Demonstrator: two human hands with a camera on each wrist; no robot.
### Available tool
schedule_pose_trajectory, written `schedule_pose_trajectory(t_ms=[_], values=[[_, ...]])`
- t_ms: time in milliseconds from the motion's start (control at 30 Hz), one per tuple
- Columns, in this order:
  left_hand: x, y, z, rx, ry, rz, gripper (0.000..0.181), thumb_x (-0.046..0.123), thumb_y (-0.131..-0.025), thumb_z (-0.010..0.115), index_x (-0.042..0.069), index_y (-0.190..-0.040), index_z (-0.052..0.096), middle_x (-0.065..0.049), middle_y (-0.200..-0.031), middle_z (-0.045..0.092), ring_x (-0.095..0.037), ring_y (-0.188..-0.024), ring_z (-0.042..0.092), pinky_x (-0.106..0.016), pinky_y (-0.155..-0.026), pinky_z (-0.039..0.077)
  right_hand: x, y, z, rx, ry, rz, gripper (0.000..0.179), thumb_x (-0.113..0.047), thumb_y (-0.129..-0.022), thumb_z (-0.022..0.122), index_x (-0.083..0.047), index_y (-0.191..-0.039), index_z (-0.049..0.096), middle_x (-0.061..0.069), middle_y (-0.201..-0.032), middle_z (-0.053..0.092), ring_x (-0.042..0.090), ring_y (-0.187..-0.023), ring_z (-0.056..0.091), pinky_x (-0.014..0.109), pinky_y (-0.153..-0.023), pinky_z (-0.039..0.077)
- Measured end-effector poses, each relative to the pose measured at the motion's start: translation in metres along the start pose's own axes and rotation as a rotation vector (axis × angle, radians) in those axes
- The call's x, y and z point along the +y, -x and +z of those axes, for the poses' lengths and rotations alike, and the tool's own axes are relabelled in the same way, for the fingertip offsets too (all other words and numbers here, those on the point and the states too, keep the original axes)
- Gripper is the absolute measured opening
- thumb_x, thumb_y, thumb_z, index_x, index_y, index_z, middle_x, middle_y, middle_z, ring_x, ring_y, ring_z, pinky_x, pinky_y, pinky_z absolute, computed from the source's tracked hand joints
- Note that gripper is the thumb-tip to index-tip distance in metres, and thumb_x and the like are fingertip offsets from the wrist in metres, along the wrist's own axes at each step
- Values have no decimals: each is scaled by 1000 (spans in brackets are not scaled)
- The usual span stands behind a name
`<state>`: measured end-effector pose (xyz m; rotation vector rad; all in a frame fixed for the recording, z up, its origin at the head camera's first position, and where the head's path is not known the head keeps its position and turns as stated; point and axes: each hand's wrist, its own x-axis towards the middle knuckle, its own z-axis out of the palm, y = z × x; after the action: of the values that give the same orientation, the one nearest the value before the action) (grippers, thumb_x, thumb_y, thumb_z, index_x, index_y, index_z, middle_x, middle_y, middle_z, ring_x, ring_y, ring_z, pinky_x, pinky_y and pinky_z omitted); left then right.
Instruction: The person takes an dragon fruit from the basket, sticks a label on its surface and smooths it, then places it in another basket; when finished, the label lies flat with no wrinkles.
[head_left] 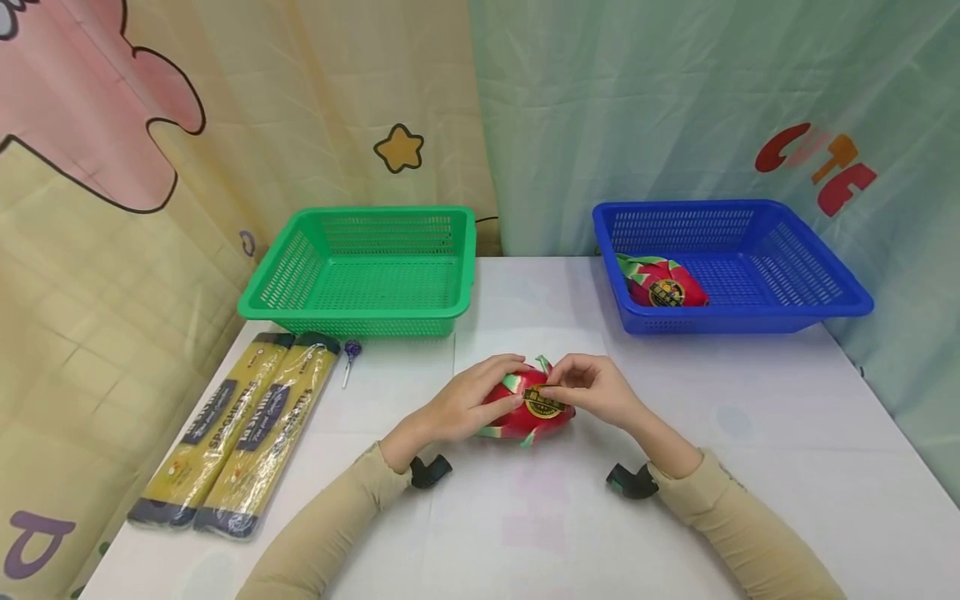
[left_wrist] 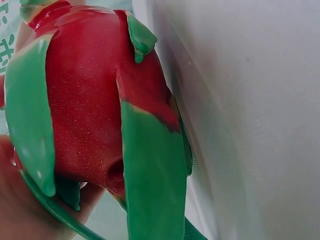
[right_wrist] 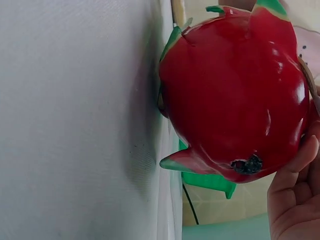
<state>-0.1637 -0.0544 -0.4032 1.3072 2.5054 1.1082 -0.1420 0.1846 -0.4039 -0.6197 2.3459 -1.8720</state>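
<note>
A red dragon fruit [head_left: 517, 426] with green-tipped scales lies on the white table between both hands. My left hand [head_left: 468, 400] holds it from the left, with fingers over its top. Thumb and index finger of my right hand [head_left: 600, 387] pinch the edge of a black and gold sticker [head_left: 546, 406] on the fruit's upper face. In the right wrist view, the sticker's edge [right_wrist: 311, 82] stands out from the fruit's side beside the fingers. The left wrist view shows the fruit's leafy end [left_wrist: 85, 110] close up, largely hiding that hand.
A green basket [head_left: 352, 314] stands at the back left. The blue basket [head_left: 735, 323] at the back right holds another stickered dragon fruit [head_left: 660, 282]. Two spaghetti packs [head_left: 240, 433] lie at the left, next to a purple lollipop [head_left: 352, 350].
</note>
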Motion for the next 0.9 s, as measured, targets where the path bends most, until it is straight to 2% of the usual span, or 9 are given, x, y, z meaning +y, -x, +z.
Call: schedule_pose_trajectory(t_ms=[133,233,367,500,600,733,900], values=[[0,0,-1,-6,-4,-9,43,37,-96,48,18,-135,46,-2,-142,40,-14,-126,38,-39,-98,41,3,0,2,23,22,-48,10,4,-78,72,-1,-82,64,-3,-69,58,12,-60,49,21,-52,42],[-1,0,-1,-11,5,-16,43,38,-97,46,18,-135,46,1,-143,39,-12,-127,37,-39,-100,39,-8,2,5,40,44,-83,11,8,-77,71,0,-81,64,-2,-68,57,11,-61,49,21,-54,42],[-3,0,-1,-21,21,-15,44,38,-98,44,18,-137,45,-2,-143,39,-11,-128,35,-39,-101,37,-13,4,7,58,62,-110,13,12,-76,70,2,-80,63,-1,-67,56,11,-63,49,21,-56,43],[-3,0,-1,-25,16,-11,44,39,-98,43,19,-137,44,-2,-143,39,-11,-129,35,-39,-101,37,2,3,6,72,68,-111,15,13,-75,70,0,-81,64,-3,-68,55,10,-64,48,21,-58,43],[-3,1,-2,-18,15,-4,45,39,-97,45,18,-136,45,0,-143,39,-11,-129,35,-38,-101,37,-1,4,7,75,67,-133,17,14,-74,71,-1,-80,63,-3,-68,55,9,-64,48,20,-58,43],[-1,0,1,22,-5,24,49,43,-92,53,16,-132,47,-1,-139,42,-12,-124,39,-35,-97,42,-14,6,10,66,59,-187,20,15,-73,71,0,-80,60,3,-69,54,10,-62,47,21,-57,43],[5,0,13,113,-80,18,53,55,-86,56,17,-122,51,3,-127,50,-10,-111,47,-28,-85,48,-18,5,12,21,67,-253,29,14,-69,75,2,-84,53,13,-84,47,22,-61,43,26,-54,41]])
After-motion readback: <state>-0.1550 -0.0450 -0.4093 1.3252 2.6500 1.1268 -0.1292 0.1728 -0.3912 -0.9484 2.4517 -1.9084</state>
